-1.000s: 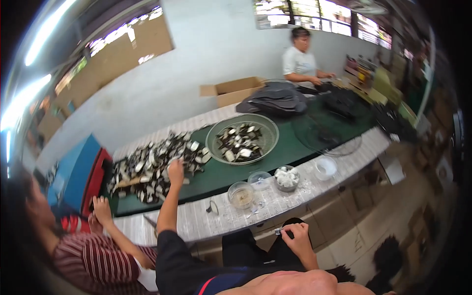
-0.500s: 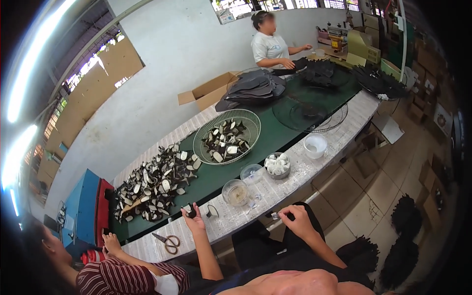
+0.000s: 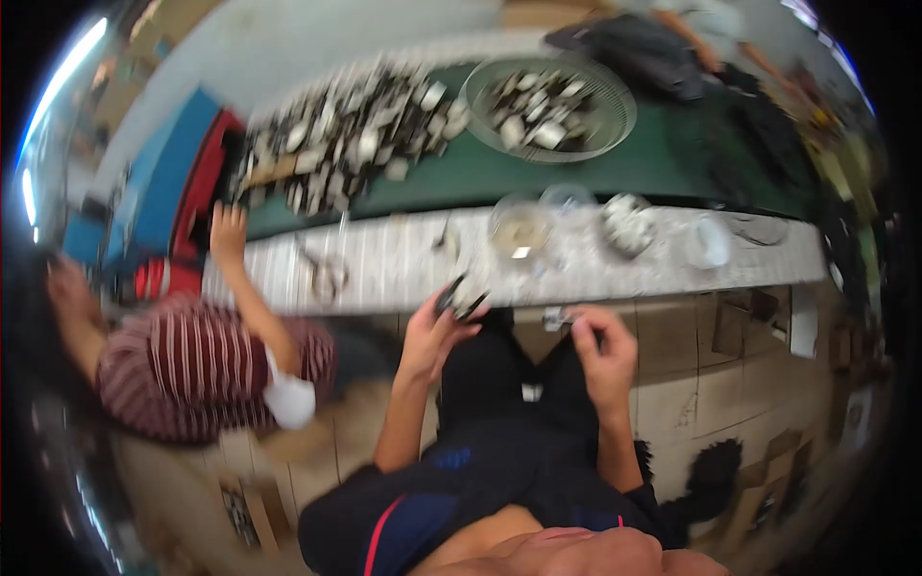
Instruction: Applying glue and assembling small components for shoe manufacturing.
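My left hand [image 3: 429, 336], at the front edge of the table, holds a small black and white cut piece [image 3: 465, 296] between thumb and fingers. My right hand [image 3: 605, 353] is above my lap, thumb and fingers pinched on a small silvery-white piece [image 3: 554, 319] that is too blurred to name. Just beyond, on the pale table edge, a similar black and white piece [image 3: 448, 242] lies beside a clear round tub [image 3: 520, 230]. Farther right are a bowl of white pieces [image 3: 629, 227] and a whitish bowl [image 3: 709, 242].
A green belt [image 3: 663, 178] carries a heap of black and white pieces [image 3: 355, 144] and a mesh basket [image 3: 615, 144] of more. Scissors [image 3: 328, 278] lie at left, near a co-worker in a striped shirt [image 3: 206, 350]. Another person's arms [image 3: 706, 53] reach in far right.
The view has tilted down and turned, blurring the picture. My left hand has come in from the table toward my right hand, still holding its piece. The co-worker's hand now reaches farther over the table.
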The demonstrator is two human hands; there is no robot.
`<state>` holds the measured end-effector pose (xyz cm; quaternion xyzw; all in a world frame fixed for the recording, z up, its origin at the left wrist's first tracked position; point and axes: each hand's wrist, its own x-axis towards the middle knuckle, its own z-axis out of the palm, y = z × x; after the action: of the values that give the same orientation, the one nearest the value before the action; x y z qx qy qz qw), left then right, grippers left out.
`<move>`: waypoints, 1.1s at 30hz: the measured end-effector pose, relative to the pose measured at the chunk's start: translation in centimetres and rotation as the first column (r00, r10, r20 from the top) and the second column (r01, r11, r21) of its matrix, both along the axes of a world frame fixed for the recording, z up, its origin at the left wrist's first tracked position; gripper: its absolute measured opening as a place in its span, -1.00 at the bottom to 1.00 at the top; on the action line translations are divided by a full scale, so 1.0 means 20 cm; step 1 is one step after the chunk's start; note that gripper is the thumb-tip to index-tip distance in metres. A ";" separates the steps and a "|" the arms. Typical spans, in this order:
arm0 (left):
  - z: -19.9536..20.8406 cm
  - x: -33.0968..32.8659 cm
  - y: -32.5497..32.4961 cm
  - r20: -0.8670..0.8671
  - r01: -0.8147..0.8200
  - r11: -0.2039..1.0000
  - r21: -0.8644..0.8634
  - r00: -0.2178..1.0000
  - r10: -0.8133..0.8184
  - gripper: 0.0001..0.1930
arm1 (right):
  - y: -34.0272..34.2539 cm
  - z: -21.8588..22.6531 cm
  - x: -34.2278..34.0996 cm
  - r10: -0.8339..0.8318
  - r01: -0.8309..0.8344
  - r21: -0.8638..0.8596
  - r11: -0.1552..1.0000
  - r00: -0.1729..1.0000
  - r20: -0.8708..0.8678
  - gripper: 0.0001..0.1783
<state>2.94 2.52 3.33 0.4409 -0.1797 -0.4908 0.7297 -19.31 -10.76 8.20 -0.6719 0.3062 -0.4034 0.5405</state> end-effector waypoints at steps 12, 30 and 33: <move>0.12 -0.14 0.09 -0.034 0.138 0.976 -0.167 0.989 -0.145 -0.55 | 0.12 0.23 0.27 0.183 -0.219 -0.586 0.780 0.976 -0.122 -0.79; 0.12 -0.12 0.07 -0.117 0.158 0.965 -0.209 0.976 -0.185 -0.59 | 0.13 0.19 0.30 0.237 -0.261 -0.451 0.853 0.965 -0.111 -0.81; 0.10 -0.12 0.08 -0.120 0.174 0.964 -0.203 0.972 -0.200 -0.58 | 0.14 0.19 0.28 0.249 -0.258 -0.318 0.912 0.966 -0.068 -0.85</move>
<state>0.53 4.07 5.26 0.3144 -0.2155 -0.5677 0.7297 -13.75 -7.89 12.04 -0.7906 0.1529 -0.3660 0.4666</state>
